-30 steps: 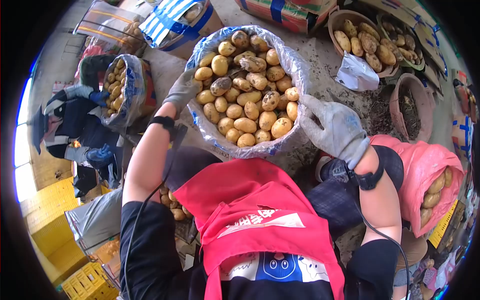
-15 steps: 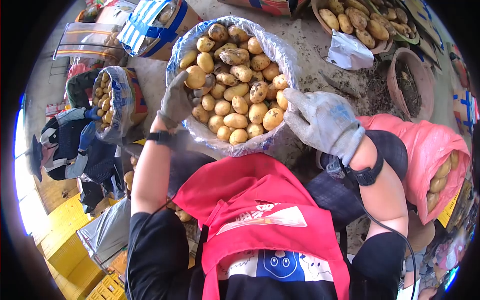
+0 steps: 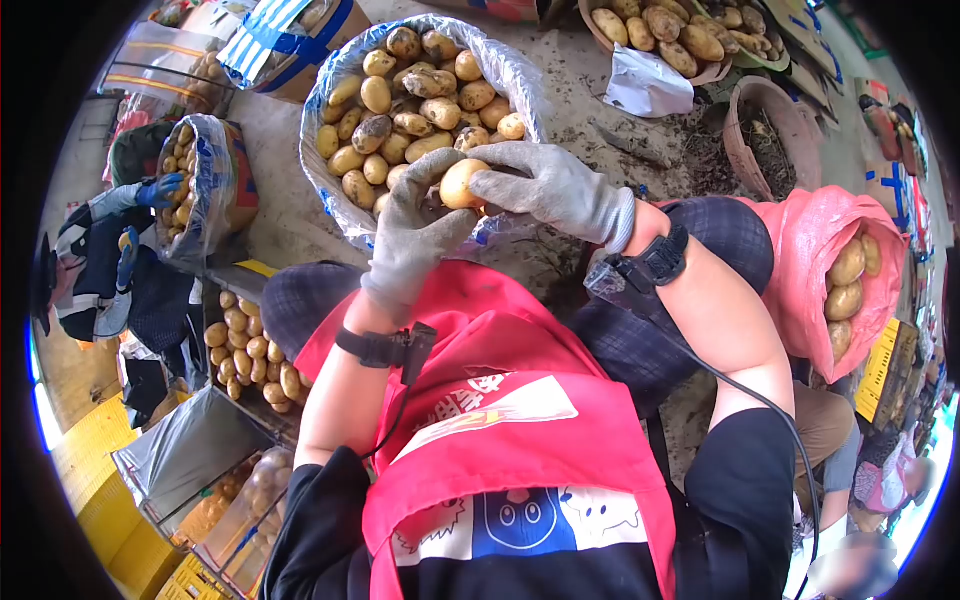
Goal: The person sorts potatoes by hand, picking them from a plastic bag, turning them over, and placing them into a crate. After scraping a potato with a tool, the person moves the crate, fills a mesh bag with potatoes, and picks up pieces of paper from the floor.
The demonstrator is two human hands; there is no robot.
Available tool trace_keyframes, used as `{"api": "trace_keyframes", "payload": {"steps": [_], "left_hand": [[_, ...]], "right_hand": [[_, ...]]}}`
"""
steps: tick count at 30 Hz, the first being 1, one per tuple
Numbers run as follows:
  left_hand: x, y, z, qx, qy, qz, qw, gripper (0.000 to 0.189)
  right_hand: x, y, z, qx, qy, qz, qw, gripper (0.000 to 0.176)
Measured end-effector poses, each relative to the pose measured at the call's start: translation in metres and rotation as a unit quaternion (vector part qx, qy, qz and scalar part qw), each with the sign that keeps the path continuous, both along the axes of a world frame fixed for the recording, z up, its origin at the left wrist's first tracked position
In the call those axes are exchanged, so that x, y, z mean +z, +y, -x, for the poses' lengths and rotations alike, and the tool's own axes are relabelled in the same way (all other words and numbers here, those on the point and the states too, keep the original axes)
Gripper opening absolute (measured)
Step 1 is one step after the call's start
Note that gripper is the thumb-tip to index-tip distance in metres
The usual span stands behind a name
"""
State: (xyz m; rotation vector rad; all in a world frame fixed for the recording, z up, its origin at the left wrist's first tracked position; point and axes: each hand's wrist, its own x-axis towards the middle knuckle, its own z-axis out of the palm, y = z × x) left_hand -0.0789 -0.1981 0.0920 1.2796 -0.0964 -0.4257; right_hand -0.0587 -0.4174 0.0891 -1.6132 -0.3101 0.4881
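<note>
A pale yellow potato (image 3: pixel 463 184) is held between my two grey-gloved hands, over the near edge of a container. My left hand (image 3: pixel 415 235) curls around its left side, and the fingers of my right hand (image 3: pixel 560 188) press on it from the right. Part of the potato is hidden behind the gloves. Just beyond stands the round container lined with clear plastic (image 3: pixel 314 150), full of loose potatoes (image 3: pixel 412 122), some with dark, dirty skins. The near part of that heap is covered by my hands.
On my right lies a pink sack (image 3: pixel 800 235) of potatoes, with a reddish tub (image 3: pixel 740 150) of dark debris beyond it. A basket of potatoes (image 3: pixel 655 25) and white paper (image 3: pixel 650 85) are at the back. More potatoes (image 3: pixel 245 350) lie left; a co-worker (image 3: pixel 115 250) sits farther left.
Both hands have come together from the container's sides to its near edge, now gripping one potato between them. The view has shifted, so the surroundings appear farther left and higher.
</note>
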Motion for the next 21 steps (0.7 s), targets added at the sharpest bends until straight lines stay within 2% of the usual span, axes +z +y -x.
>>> {"api": "trace_keyframes", "payload": {"steps": [1,3,5,6,7,8,9,10,11,13,15,16,17,18,19,21], "left_hand": [[0.000,-0.001,0.001,0.010,-0.016,-0.016,1.000,0.067],[0.001,-0.006,0.002,0.020,-0.033,-0.034,0.999,0.067],[0.004,-0.011,0.001,0.033,-0.030,-0.030,0.999,0.067],[0.001,-0.013,-0.002,0.024,-0.020,-0.034,0.999,0.065],[0.003,-0.014,-0.006,0.005,0.013,0.015,1.000,0.065],[-0.003,-0.008,-0.013,-0.009,0.010,0.014,1.000,0.062],[-0.007,0.000,-0.023,-0.022,0.007,0.010,1.000,0.059],[-0.008,0.007,-0.039,-0.022,0.004,-0.055,0.998,0.052],[0.002,0.007,-0.057,0.018,-0.010,-0.139,0.990,0.049],[-0.035,0.031,-0.110,0.080,-0.031,-0.191,0.978,0.054],[-0.080,0.068,-0.171,0.133,-0.031,-0.317,0.939,0.062],[-0.102,0.087,-0.202,0.143,-0.036,-0.389,0.910,0.067],[-0.119,0.101,-0.229,0.151,-0.041,-0.458,0.875,0.072],[-0.128,0.108,-0.251,0.123,-0.036,-0.495,0.859,0.081],[-0.143,0.115,-0.272,0.102,0.013,-0.515,0.851,0.083],[-0.148,0.106,-0.294,0.023,0.006,-0.588,0.808,0.085]], "right_hand": [[0.000,-0.003,0.001,0.000,-0.002,0.000,1.000,0.050],[0.004,-0.012,0.003,-0.041,0.147,-0.157,0.976,0.045],[0.001,-0.016,0.005,-0.060,0.179,-0.206,0.960,0.045],[-0.011,-0.018,0.005,-0.055,0.124,-0.202,0.970,0.046],[-0.022,-0.020,0.002,-0.048,0.067,-0.198,0.977,0.046],[-0.030,-0.024,-0.003,-0.034,-0.036,-0.158,0.986,0.048],[-0.010,-0.024,0.000,-0.045,0.104,-0.241,0.964,0.048],[0.002,-0.024,-0.002,-0.057,0.132,-0.244,0.959,0.049],[0.011,-0.024,-0.004,-0.070,0.163,-0.246,0.953,0.049],[0.019,-0.026,-0.008,-0.102,0.210,-0.256,0.938,0.049],[0.017,-0.029,-0.014,-0.120,0.057,-0.173,0.976,0.051],[0.043,-0.032,-0.018,-0.132,0.093,-0.121,0.979,0.046],[0.025,-0.033,-0.025,-0.134,0.095,-0.122,0.979,0.046],[-0.006,-0.034,-0.028,-0.154,-0.165,-0.058,0.973,0.042],[-0.023,-0.036,-0.032,-0.162,-0.412,0.015,0.896,0.039],[-0.014,-0.030,-0.031,-0.190,-0.373,-0.008,0.908,0.035]]}}
